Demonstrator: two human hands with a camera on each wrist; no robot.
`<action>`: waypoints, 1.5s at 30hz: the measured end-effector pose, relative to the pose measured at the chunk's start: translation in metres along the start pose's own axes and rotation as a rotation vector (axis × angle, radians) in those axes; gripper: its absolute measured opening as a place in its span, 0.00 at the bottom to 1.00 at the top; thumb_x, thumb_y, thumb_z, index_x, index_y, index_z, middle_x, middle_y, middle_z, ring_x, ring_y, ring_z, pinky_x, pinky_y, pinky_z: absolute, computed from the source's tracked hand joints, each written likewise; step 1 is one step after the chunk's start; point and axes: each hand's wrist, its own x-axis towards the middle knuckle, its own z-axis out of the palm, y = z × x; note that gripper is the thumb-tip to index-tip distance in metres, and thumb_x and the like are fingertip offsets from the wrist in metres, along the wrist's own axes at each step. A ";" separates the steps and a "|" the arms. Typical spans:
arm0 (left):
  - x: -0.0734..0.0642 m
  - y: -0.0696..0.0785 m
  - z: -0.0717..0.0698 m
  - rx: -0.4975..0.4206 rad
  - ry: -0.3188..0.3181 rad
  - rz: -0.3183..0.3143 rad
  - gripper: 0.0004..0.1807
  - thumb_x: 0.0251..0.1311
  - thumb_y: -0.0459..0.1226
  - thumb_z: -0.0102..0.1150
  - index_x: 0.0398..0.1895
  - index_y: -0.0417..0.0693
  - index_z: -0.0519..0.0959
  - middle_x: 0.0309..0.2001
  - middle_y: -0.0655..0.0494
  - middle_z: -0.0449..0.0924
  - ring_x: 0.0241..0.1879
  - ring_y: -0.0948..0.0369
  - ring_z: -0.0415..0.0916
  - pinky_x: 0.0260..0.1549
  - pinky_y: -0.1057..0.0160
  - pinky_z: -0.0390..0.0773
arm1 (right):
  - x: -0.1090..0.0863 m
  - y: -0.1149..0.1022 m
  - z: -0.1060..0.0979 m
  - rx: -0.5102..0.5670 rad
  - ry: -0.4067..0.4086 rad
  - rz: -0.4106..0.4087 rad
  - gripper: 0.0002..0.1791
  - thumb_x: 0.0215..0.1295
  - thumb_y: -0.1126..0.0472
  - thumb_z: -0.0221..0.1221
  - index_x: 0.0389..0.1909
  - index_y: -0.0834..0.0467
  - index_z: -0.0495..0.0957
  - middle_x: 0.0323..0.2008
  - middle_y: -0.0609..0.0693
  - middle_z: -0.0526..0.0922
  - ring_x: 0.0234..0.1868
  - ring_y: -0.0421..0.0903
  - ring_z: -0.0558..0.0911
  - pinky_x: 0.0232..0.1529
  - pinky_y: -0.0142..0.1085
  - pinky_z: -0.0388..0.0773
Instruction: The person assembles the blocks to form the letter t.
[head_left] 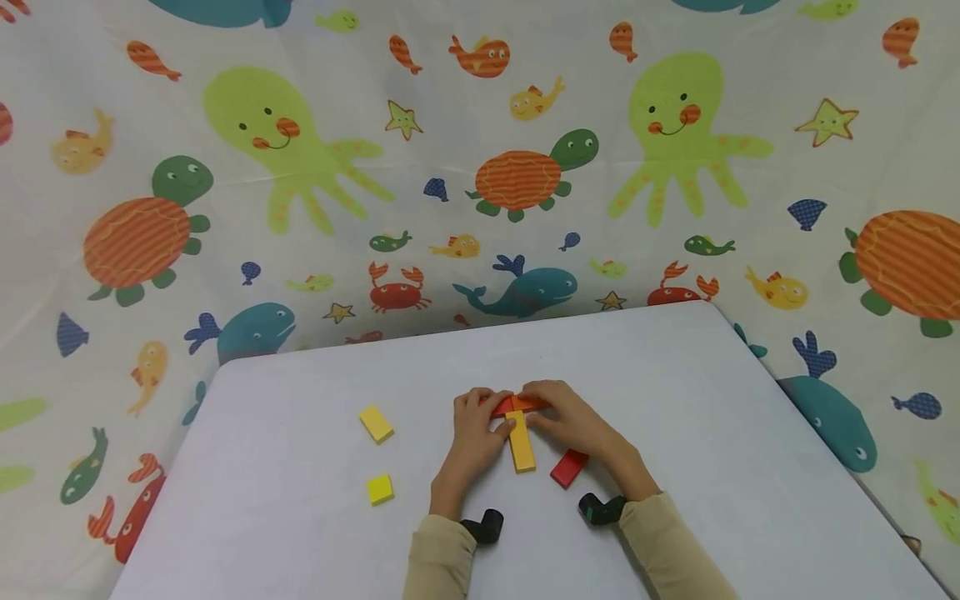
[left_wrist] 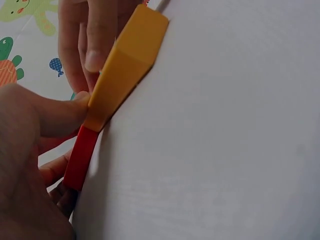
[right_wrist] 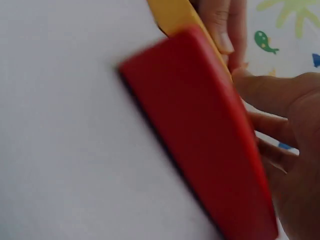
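On the white table, a long amber block lies with its far end against a red block and an orange block, which meet above it. My left hand grips the red block from the left, its thumb reaching the amber block. From the right, my right hand holds the orange block between thumb and fingers. Its fingers partly cover that block. In the left wrist view, the amber block and red block touch end to side.
A loose red block lies just below my right hand, large and blurred in the right wrist view. To the left are a yellow rectangular block and a small yellow block. A sea-animal curtain hangs behind the table.
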 end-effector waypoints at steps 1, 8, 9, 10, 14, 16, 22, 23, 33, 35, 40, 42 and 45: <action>0.000 0.000 0.000 -0.001 -0.002 0.000 0.23 0.67 0.39 0.65 0.65 0.51 0.80 0.61 0.46 0.72 0.67 0.44 0.59 0.67 0.40 0.65 | -0.001 0.000 -0.003 -0.001 -0.005 0.002 0.25 0.71 0.54 0.67 0.67 0.49 0.77 0.71 0.51 0.76 0.74 0.55 0.71 0.74 0.57 0.70; 0.001 0.002 0.002 -0.004 -0.015 0.000 0.23 0.68 0.39 0.65 0.66 0.52 0.80 0.62 0.47 0.72 0.67 0.44 0.59 0.67 0.40 0.65 | -0.016 -0.002 -0.033 0.013 0.036 -0.002 0.20 0.71 0.59 0.66 0.62 0.49 0.81 0.68 0.52 0.78 0.72 0.58 0.74 0.70 0.61 0.73; 0.001 0.002 0.002 0.001 -0.017 -0.004 0.23 0.68 0.40 0.65 0.66 0.53 0.80 0.62 0.47 0.72 0.67 0.45 0.59 0.67 0.40 0.65 | -0.018 -0.001 -0.037 0.026 0.036 -0.005 0.20 0.71 0.59 0.66 0.62 0.50 0.80 0.67 0.52 0.79 0.71 0.58 0.75 0.69 0.60 0.74; 0.001 0.002 0.002 0.003 -0.016 -0.007 0.23 0.68 0.40 0.65 0.66 0.53 0.80 0.62 0.47 0.72 0.67 0.45 0.59 0.67 0.40 0.65 | -0.020 -0.001 -0.040 0.033 0.033 -0.012 0.20 0.71 0.59 0.65 0.63 0.51 0.80 0.67 0.52 0.80 0.70 0.58 0.76 0.68 0.60 0.75; 0.001 0.002 0.000 0.000 -0.007 -0.024 0.23 0.68 0.39 0.65 0.66 0.53 0.80 0.63 0.47 0.72 0.67 0.45 0.59 0.67 0.40 0.66 | -0.027 0.005 -0.045 0.071 -0.020 -0.009 0.20 0.73 0.58 0.64 0.64 0.51 0.79 0.62 0.51 0.82 0.64 0.56 0.80 0.66 0.57 0.78; 0.000 0.002 0.000 -0.004 -0.003 -0.026 0.23 0.68 0.39 0.65 0.66 0.53 0.80 0.63 0.46 0.72 0.67 0.45 0.59 0.67 0.40 0.65 | -0.031 0.008 -0.046 0.091 -0.063 0.010 0.20 0.73 0.57 0.64 0.64 0.51 0.79 0.61 0.50 0.83 0.62 0.54 0.80 0.65 0.56 0.79; -0.001 0.000 -0.001 -0.003 -0.006 -0.013 0.23 0.67 0.39 0.65 0.65 0.53 0.81 0.62 0.46 0.72 0.67 0.44 0.60 0.67 0.39 0.64 | -0.037 0.014 -0.047 0.135 -0.246 0.049 0.18 0.72 0.54 0.65 0.60 0.50 0.81 0.53 0.46 0.84 0.52 0.46 0.79 0.54 0.33 0.80; -0.001 -0.001 -0.001 -0.002 -0.007 -0.012 0.23 0.67 0.39 0.65 0.65 0.53 0.80 0.62 0.47 0.72 0.67 0.44 0.60 0.67 0.39 0.65 | -0.037 0.014 -0.047 0.136 -0.274 0.048 0.18 0.71 0.54 0.66 0.60 0.50 0.81 0.53 0.45 0.84 0.51 0.45 0.78 0.53 0.32 0.79; -0.001 0.001 -0.003 -0.016 0.003 -0.030 0.23 0.67 0.39 0.66 0.65 0.54 0.81 0.62 0.47 0.72 0.67 0.45 0.59 0.67 0.40 0.66 | -0.037 0.015 -0.052 0.171 -0.413 0.049 0.19 0.69 0.55 0.66 0.59 0.48 0.81 0.55 0.45 0.83 0.53 0.48 0.75 0.57 0.43 0.76; -0.001 0.001 -0.004 -0.019 0.004 -0.031 0.23 0.67 0.39 0.65 0.65 0.54 0.81 0.62 0.47 0.72 0.67 0.45 0.60 0.67 0.40 0.65 | -0.038 0.014 -0.053 0.171 -0.425 0.052 0.19 0.69 0.55 0.66 0.59 0.47 0.81 0.55 0.45 0.82 0.54 0.48 0.74 0.57 0.42 0.75; -0.002 0.001 -0.004 -0.018 0.004 -0.032 0.23 0.66 0.39 0.66 0.65 0.53 0.81 0.62 0.47 0.72 0.66 0.45 0.60 0.66 0.40 0.66 | -0.045 0.010 -0.056 0.180 -0.477 0.043 0.20 0.68 0.54 0.67 0.59 0.46 0.82 0.57 0.46 0.81 0.56 0.48 0.73 0.57 0.43 0.73; -0.001 0.000 -0.004 -0.020 0.003 -0.029 0.23 0.66 0.39 0.66 0.65 0.53 0.81 0.62 0.47 0.73 0.66 0.45 0.60 0.66 0.40 0.66 | -0.047 0.009 -0.056 0.183 -0.499 0.036 0.20 0.67 0.55 0.68 0.60 0.46 0.82 0.58 0.47 0.79 0.57 0.49 0.73 0.57 0.42 0.73; -0.001 -0.001 -0.001 -0.020 -0.001 -0.024 0.23 0.66 0.39 0.66 0.65 0.54 0.81 0.62 0.47 0.73 0.66 0.45 0.61 0.66 0.39 0.66 | -0.049 0.008 -0.056 0.169 -0.523 0.027 0.20 0.66 0.55 0.69 0.59 0.45 0.82 0.59 0.47 0.78 0.60 0.49 0.73 0.58 0.42 0.74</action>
